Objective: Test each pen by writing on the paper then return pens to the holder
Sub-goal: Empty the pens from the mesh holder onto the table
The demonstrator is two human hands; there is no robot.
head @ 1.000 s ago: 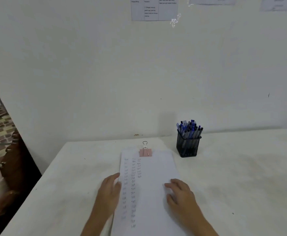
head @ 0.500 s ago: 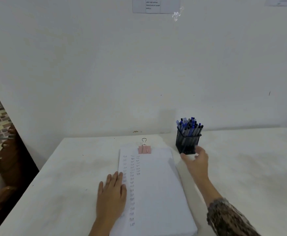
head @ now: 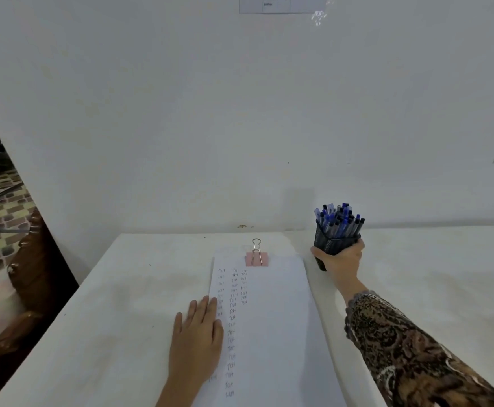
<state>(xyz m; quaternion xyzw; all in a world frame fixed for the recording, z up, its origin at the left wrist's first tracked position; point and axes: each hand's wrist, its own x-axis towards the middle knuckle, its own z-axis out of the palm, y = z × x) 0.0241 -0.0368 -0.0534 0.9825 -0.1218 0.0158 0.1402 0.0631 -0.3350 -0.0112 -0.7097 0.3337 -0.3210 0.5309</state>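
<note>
A white table [head: 122, 333] is set against a pale wall [head: 181, 127], and a stack of paper [head: 275, 333] is laid along its middle, clamped at twelve o'clock by a pink binder clip [head: 256, 258]. At one o'clock from the stack, a black mesh pen holder [head: 327, 245] is gripped, tilted, by the right hand [head: 341, 261]; whether its base touches the table cannot be told

right hand [head: 340, 261] gripping mesh pen holder [head: 331, 243] full of pens [head: 338, 220], left hand [head: 196, 340] flat on clipped paper [head: 269, 333]

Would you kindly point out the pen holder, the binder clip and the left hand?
pen holder [head: 333, 245], head view, mesh wall.
binder clip [head: 264, 259], head view, pink body.
left hand [head: 198, 339], head view, back of hand.
</note>
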